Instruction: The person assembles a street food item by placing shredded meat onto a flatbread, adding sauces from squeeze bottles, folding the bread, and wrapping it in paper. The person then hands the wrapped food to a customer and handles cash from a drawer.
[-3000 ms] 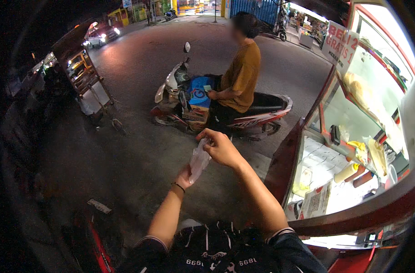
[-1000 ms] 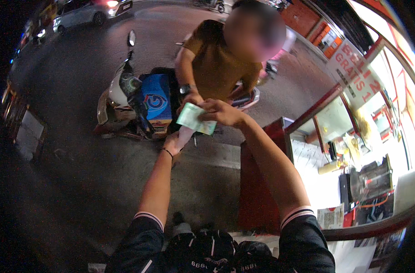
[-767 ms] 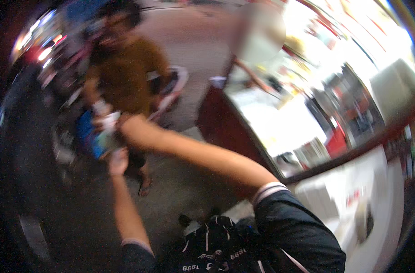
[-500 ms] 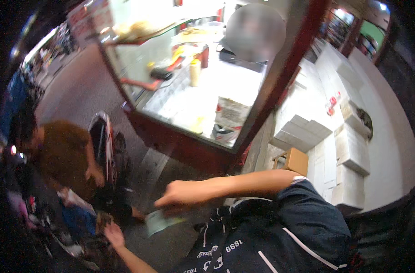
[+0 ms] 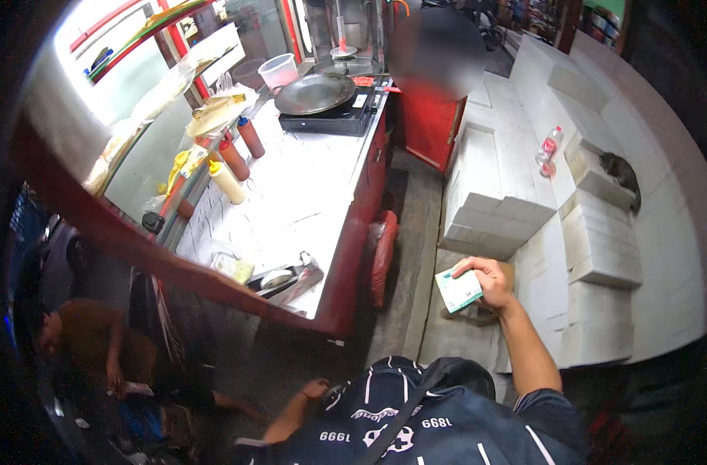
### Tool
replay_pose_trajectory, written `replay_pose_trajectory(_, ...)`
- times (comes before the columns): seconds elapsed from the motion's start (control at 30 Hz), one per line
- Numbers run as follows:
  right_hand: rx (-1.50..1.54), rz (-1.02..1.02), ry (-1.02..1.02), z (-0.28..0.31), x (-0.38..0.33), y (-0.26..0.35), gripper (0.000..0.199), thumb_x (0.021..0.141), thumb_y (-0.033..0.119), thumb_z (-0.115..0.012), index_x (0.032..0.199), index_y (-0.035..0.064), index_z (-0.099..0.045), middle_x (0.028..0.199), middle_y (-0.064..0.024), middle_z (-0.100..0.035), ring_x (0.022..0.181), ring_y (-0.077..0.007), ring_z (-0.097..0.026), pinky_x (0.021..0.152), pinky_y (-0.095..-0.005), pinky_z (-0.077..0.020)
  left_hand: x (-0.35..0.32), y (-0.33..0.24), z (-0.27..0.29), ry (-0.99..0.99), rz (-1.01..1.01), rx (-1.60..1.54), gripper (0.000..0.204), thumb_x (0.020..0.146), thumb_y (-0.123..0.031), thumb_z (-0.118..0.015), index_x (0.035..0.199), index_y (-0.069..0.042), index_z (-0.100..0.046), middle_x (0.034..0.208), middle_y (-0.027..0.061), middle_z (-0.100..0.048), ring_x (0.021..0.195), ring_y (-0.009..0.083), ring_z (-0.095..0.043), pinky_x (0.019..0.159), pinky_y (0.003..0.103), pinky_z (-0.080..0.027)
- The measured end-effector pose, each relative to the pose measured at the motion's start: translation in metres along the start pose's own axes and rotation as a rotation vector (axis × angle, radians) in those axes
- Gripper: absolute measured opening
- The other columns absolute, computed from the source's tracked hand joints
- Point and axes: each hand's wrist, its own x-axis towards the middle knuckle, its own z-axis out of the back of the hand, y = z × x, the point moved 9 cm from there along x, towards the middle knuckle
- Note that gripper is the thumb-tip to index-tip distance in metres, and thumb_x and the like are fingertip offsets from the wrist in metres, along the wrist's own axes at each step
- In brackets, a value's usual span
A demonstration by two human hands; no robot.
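Note:
My right hand (image 5: 489, 283) is closed on a small flat white-and-green packet (image 5: 459, 289), thumb on top, out over the narrow walkway in front of the white blocks. Dark marks show on the packet's pale face; its exact kind is unclear. Low beside my dark striped shirt is my left hand (image 5: 316, 387), small and dim, and its fingers do not show well enough to read. To its upper left stands a red-framed food stall with a white counter (image 5: 291, 205).
A wok (image 5: 314, 94) sits on a black stove (image 5: 330, 120), near sauce bottles (image 5: 228, 182) and a tape dispenser (image 5: 287, 283). White blocks (image 5: 497, 182) line the right, with a plastic bottle (image 5: 549, 147) and a cat (image 5: 620, 170). Another person (image 5: 86, 337) is at lower left.
My view has turned toward the counter and walkway. My right hand has swung right with the packet. My left hand has drawn back from near the other person to beside my body.

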Motion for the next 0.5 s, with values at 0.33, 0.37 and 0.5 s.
replay_pose_trajectory(0.33,-0.022,-0.22,-0.108,0.149,0.151,-0.097,0.026,0.088,-0.005,-0.073,0.113,-0.0011,-0.066,0.1,-0.0077,-0.072,0.086,-0.0114,-0.069,0.075,-0.0269,-0.0573,0.095,-0.084,0.062,0.079,0.126,-0.268,0.037,0.084,-0.028,-0.062,0.113,-0.008,-0.074,0.106,0.0119,-0.074,0.09,0.0221,-0.07,0.079,0.037,-0.055)
replay_pose_trajectory(0.37,-0.041,-0.255,-0.117,0.159,0.169,-0.107,0.027,0.089,-0.005,-0.072,0.115,-0.0016,-0.065,0.1,-0.008,-0.072,0.086,-0.0115,-0.069,0.075,-0.0271,-0.0574,0.105,-0.095,0.054,0.107,0.137,-0.278,0.038,0.083,-0.027,-0.062,0.113,-0.007,-0.074,0.108,0.0129,-0.074,0.092,0.0237,-0.07,0.081,0.039,-0.055)
replay_pose_trajectory(0.5,-0.119,-0.435,-0.098,0.202,0.243,-0.156,0.033,0.088,-0.005,-0.073,0.12,-0.0004,-0.066,0.098,-0.0088,-0.073,0.088,-0.0133,-0.07,0.075,-0.0281,-0.0578,0.161,-0.11,0.013,0.206,0.279,-0.198,0.043,0.08,-0.028,-0.063,0.117,-0.009,-0.073,0.12,0.0183,-0.071,0.112,0.0312,-0.068,0.099,0.042,-0.051)
